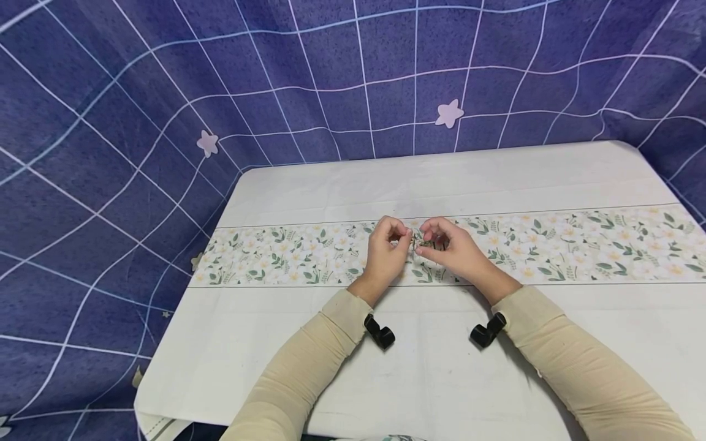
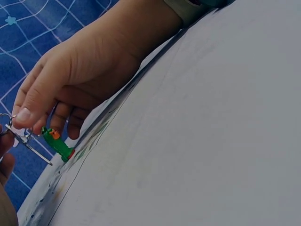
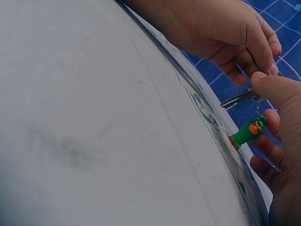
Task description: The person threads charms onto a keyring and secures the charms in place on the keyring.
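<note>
Your left hand [image 1: 386, 252] pinching a key ring [image 2: 10, 120], your right hand [image 1: 456, 246] half-curled (can't tell its grip), key [image 3: 238, 98], green charm [image 3: 245, 133] dangling

bright, even head view; dimmer wrist views

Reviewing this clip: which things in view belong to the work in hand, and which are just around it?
Part of the work:
- key
- green figure charm
- small chain
- metal ring

Just around it:
- floral-banded tablecloth
- starred blue backdrop
- black wrist devices
</note>
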Tool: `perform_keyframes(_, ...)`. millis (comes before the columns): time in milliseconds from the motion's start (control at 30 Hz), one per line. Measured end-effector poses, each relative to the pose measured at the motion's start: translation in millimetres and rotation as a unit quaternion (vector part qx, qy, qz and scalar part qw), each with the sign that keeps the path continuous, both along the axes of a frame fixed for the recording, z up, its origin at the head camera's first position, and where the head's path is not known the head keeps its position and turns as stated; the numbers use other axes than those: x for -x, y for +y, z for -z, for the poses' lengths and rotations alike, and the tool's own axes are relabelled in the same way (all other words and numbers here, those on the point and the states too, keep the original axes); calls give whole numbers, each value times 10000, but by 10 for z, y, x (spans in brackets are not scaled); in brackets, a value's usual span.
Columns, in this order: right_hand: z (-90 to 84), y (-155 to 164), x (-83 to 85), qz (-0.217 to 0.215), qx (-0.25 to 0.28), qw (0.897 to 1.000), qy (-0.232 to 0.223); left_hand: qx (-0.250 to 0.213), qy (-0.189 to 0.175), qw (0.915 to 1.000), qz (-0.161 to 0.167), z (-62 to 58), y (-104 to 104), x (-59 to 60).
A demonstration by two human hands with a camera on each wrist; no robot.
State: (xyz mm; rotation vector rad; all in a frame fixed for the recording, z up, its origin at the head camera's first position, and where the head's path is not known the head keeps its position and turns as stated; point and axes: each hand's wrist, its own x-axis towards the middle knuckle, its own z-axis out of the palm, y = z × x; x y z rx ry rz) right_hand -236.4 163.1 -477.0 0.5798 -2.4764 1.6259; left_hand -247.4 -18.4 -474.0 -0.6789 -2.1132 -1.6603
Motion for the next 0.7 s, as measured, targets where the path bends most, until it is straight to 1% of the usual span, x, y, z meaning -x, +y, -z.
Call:
perform_keyframes(333,-5,-1,-13,-27,-355,9993,84,-146,56,9999,-74,24,-12,27)
perform_keyframes(433,9,4,-19,-37,-428,9989,207,-203,57,9997,-108,18,-15,29)
perform_keyframes(700,32,13,-3,40,-642,9964,549,-322,-97,9992,-225,1,-25,17)
